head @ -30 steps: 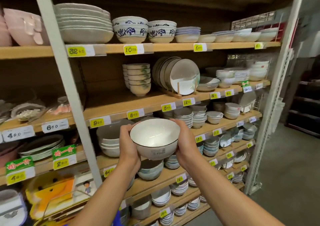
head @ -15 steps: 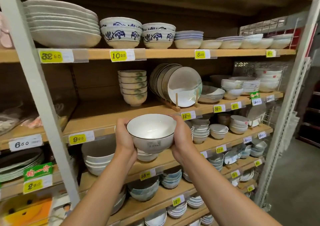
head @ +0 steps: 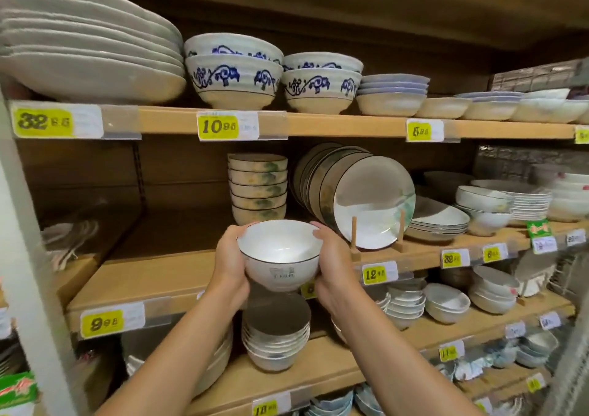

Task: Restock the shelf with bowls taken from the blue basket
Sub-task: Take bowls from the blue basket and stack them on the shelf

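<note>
Left hand and right hand grip the empty white bowl, fingers curled at its rim, just below-front of the green-splashed bowl stack. Barcode sticker on the bowl's side. Yellow tag below-left of the stack starts with 9.

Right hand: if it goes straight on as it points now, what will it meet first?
Probably the upright plates standing in the rack, right behind the right hand and the bowl it holds; depth is unclear.
</note>
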`<state>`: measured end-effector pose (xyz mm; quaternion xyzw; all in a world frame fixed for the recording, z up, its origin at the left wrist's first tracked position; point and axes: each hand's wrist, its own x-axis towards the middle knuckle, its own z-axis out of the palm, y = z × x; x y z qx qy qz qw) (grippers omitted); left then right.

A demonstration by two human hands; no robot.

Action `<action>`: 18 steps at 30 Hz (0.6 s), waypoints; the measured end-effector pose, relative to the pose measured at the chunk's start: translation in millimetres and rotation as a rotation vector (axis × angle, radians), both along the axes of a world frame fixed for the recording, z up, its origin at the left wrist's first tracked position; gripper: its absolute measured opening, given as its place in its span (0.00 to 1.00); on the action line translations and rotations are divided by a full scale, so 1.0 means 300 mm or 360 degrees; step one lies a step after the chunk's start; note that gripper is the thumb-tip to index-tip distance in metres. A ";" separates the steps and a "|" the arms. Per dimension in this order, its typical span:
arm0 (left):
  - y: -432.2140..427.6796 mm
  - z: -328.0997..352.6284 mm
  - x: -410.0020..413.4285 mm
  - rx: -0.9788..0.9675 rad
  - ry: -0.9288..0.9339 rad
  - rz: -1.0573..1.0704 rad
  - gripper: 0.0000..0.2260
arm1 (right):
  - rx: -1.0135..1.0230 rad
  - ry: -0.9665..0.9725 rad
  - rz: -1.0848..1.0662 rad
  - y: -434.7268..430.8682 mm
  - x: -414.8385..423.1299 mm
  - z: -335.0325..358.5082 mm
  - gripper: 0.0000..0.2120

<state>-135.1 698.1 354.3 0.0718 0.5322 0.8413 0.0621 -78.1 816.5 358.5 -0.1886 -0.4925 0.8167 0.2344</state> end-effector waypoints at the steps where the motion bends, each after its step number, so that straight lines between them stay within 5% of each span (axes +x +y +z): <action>1: 0.007 -0.003 -0.022 -0.0009 -0.0009 0.0011 0.16 | 0.0016 0.0006 0.0015 0.012 -0.025 -0.003 0.13; 18: 0.062 -0.060 -0.211 -0.0145 -0.0024 0.0424 0.17 | 0.0027 -0.0002 0.0541 0.144 -0.371 -0.095 0.09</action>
